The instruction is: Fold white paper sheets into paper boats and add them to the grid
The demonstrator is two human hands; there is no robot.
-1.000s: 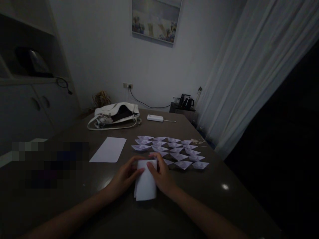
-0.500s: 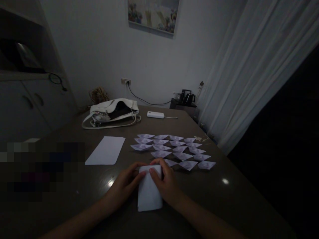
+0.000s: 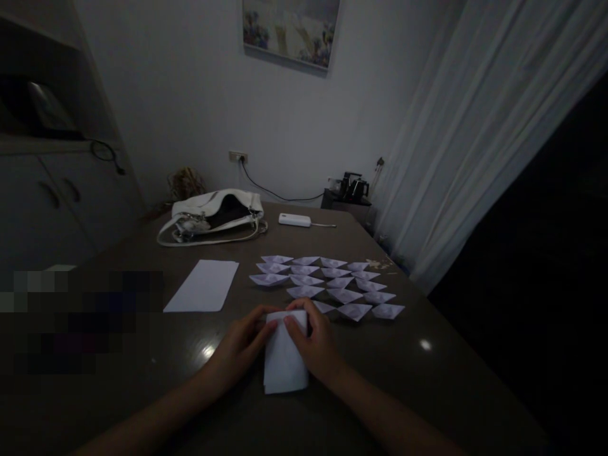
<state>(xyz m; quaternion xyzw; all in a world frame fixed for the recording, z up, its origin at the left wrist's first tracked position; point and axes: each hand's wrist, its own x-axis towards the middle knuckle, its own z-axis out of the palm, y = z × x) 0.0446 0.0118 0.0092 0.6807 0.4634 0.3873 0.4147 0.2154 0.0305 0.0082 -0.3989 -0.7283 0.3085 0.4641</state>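
A folded white sheet of paper (image 3: 285,361) is held in front of me above the dark table (image 3: 380,380). My left hand (image 3: 244,339) grips its upper left edge, thumb on the front face and fingers behind. On the upper right edge, my right hand (image 3: 314,342) pinches the same paper, its thumb pressed near the top. Just beyond my hands stand several folded paper boats (image 3: 344,296) in rows; my right hand partly hides one in the nearest row. To the left lies a stack of flat white paper (image 3: 204,286).
A white handbag (image 3: 213,212) lies at the far left of the table, strap looped forward. Right of it is a white power bank (image 3: 294,220) with a short cable. A black coffee maker (image 3: 352,187) stands beyond the far edge, near the white curtain (image 3: 441,139).
Both hands keep their grip on the folded paper, whose lower end sits slightly higher in view and now shows offset layers at the lower left. The view has shifted slightly.
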